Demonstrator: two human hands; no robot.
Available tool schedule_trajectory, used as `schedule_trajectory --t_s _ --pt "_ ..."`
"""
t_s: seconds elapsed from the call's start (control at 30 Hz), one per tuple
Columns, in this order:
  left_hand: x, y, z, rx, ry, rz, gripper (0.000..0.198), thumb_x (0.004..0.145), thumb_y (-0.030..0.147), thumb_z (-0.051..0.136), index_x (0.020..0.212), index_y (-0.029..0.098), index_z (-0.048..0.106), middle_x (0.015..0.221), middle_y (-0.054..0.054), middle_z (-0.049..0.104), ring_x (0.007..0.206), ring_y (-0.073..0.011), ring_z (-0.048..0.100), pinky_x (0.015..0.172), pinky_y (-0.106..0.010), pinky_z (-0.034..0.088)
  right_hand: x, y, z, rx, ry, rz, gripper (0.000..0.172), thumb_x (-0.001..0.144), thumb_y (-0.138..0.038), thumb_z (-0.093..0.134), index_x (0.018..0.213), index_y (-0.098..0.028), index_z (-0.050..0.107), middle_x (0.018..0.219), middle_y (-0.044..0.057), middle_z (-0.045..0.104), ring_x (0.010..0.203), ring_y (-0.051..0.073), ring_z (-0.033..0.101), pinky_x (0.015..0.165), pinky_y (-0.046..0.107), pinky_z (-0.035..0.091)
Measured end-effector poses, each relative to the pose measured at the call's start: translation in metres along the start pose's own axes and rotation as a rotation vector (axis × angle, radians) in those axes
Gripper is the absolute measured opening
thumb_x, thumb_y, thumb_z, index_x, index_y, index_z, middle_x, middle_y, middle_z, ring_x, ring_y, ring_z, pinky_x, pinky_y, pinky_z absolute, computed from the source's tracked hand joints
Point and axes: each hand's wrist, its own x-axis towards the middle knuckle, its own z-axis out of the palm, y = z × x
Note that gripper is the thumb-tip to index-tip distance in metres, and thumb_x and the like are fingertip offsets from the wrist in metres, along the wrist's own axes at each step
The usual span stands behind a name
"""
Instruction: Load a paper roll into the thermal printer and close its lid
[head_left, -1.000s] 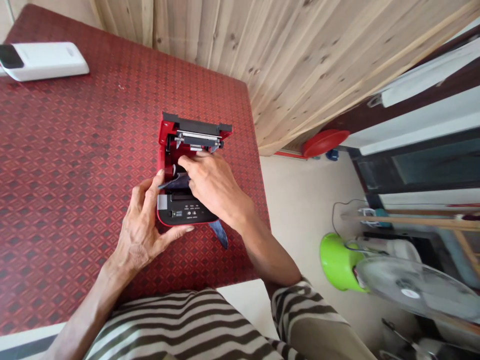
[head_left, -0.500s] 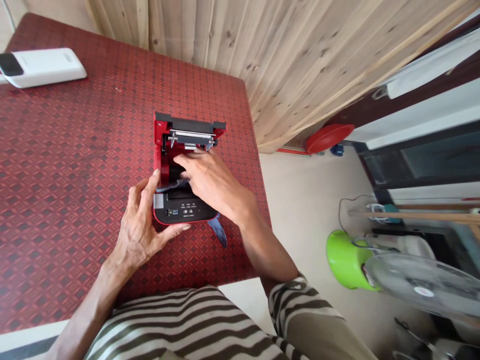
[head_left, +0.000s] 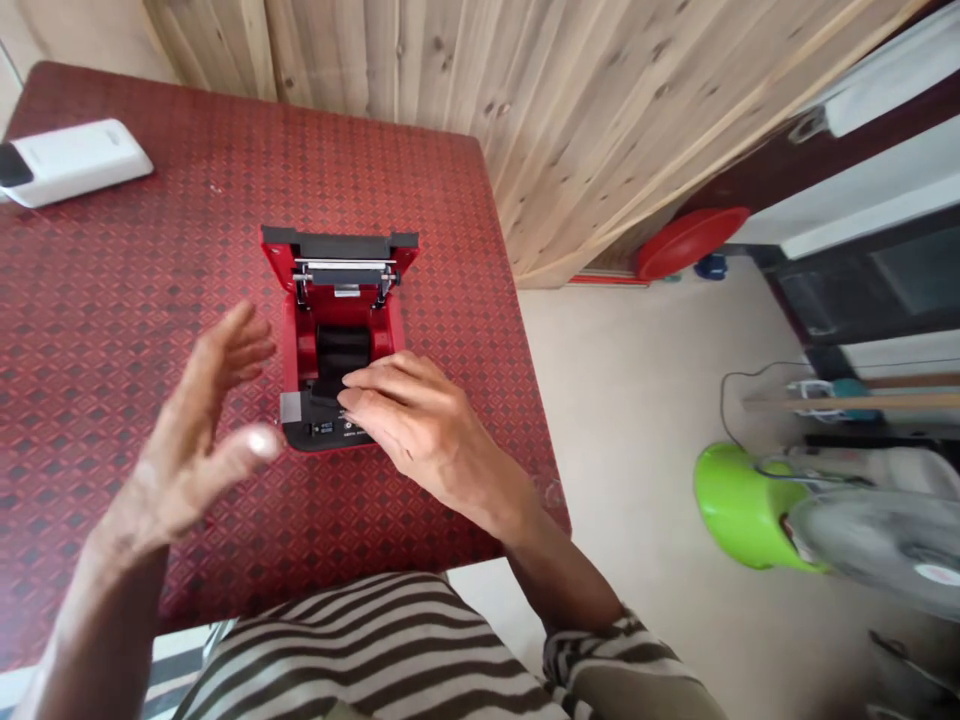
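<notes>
A red and black device point(head_left: 291, 345) stands on the table with its lid raised at the back. Inside its red bay sits a black roll point(head_left: 343, 348), with black material reaching forward to the front panel. Over the front right of the device is my right hand point(head_left: 420, 420), its fingers pressed together at that black material; what they grip, if anything, is hidden. My left hand point(head_left: 202, 420) is in the air left of the device, blurred, thumb and fingers apart, holding nothing.
A white object with a dark end point(head_left: 79, 162) lies at the table's far left. The patterned red table point(head_left: 135, 280) meets a wooden plank wall point(head_left: 420, 70) behind. To the right, on the floor, are a green bin point(head_left: 739, 505), a fan point(head_left: 877, 540) and a red round object point(head_left: 694, 243).
My left hand has let go of the device and moved left. My right hand has come out of the bay toward the front panel. The dark strip hanging at the front no longer shows.
</notes>
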Motion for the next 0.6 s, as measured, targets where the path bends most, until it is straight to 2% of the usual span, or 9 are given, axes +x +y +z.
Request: schedule_trajectory --t_s 0.07,0.13,0.17,0.23,0.3,0.37,0.43,0.5,0.6 --pt "0.031 0.005 -0.005 -0.080 0.243 0.022 0.085 0.098 0.079 0.065 0.166 0.029 0.056 0.158 -0.016 0.064 0.139 -0.0383 0.066 0.114 -0.057 0.055 -0.003 0.000 0.008 -0.096 0.078 -0.001 0.025 0.113 -0.012 0.058 0.111 -0.022 0.081 0.116 0.007 0.084 0.107 0.021 0.070 0.095 0.039 0.058" --pt "0.068 0.007 -0.003 -0.055 0.485 0.031 0.083 0.099 0.079 0.065 0.155 0.018 0.064 0.141 -0.014 0.071 0.128 -0.0314 0.069 0.112 -0.050 0.053 -0.006 -0.002 0.013 -0.181 0.140 -0.004 0.026 0.113 -0.012 0.058 0.110 -0.024 0.081 0.112 0.004 0.083 0.104 0.021 0.069 0.089 0.039 0.055" --pt "0.086 0.007 0.001 -0.043 0.533 0.018 0.087 0.098 0.082 0.065 0.152 0.014 0.064 0.137 -0.014 0.071 0.128 -0.0298 0.068 0.112 -0.048 0.052 -0.007 -0.003 0.015 -0.211 0.154 -0.008 0.025 0.113 -0.012 0.058 0.110 -0.024 0.080 0.111 0.004 0.083 0.103 0.021 0.069 0.086 0.039 0.054" --pt "0.116 0.006 0.008 -0.148 0.535 -0.063 0.093 0.095 0.088 0.061 0.141 0.007 0.065 0.132 -0.015 0.070 0.121 -0.0277 0.069 0.103 -0.043 0.054 -0.008 -0.005 0.017 -0.250 0.157 -0.020 0.026 0.113 -0.012 0.058 0.111 -0.024 0.080 0.108 0.003 0.082 0.099 0.020 0.068 0.084 0.039 0.054" --pt "0.132 0.006 0.013 -0.261 0.470 -0.169 0.078 0.100 0.072 0.063 0.136 0.004 0.063 0.132 -0.016 0.070 0.116 -0.0266 0.069 0.094 -0.038 0.054 -0.010 -0.006 0.018 -0.275 0.156 -0.034 0.025 0.113 -0.011 0.058 0.111 -0.024 0.080 0.108 0.004 0.082 0.097 0.020 0.068 0.084 0.038 0.055" --pt "0.132 0.009 0.016 -0.344 0.413 -0.245 0.058 0.099 0.052 0.066 0.134 0.005 0.064 0.133 -0.016 0.070 0.116 -0.0265 0.068 0.088 -0.035 0.053 -0.013 -0.007 0.020 -0.295 0.193 -0.049 0.024 0.112 -0.011 0.059 0.110 -0.024 0.080 0.106 0.004 0.081 0.096 0.019 0.068 0.084 0.037 0.056" --pt "0.119 0.015 0.017 -0.404 0.400 -0.290 0.050 0.093 0.042 0.071 0.130 0.009 0.066 0.137 -0.014 0.071 0.120 -0.0270 0.067 0.086 -0.034 0.052 -0.016 -0.008 0.021 -0.302 0.240 -0.065 0.022 0.111 -0.011 0.061 0.109 -0.023 0.080 0.103 0.004 0.081 0.094 0.019 0.069 0.083 0.037 0.057" --pt "0.098 0.021 0.019 -0.463 0.404 -0.337 0.055 0.083 0.041 0.080 0.129 0.012 0.069 0.142 -0.014 0.071 0.127 -0.0283 0.065 0.089 -0.034 0.052 -0.018 -0.009 0.023 -0.296 0.267 -0.068 0.022 0.110 -0.010 0.061 0.109 -0.023 0.080 0.100 0.004 0.080 0.093 0.019 0.070 0.081 0.037 0.057" --pt "0.064 0.023 0.025 -0.535 0.365 -0.416 0.072 0.073 0.040 0.091 0.136 0.014 0.069 0.149 -0.017 0.070 0.136 -0.0330 0.064 0.106 -0.042 0.053 -0.020 -0.010 0.024 -0.278 0.298 -0.066 0.022 0.110 -0.010 0.062 0.110 -0.023 0.080 0.097 0.004 0.081 0.092 0.019 0.072 0.080 0.037 0.058"
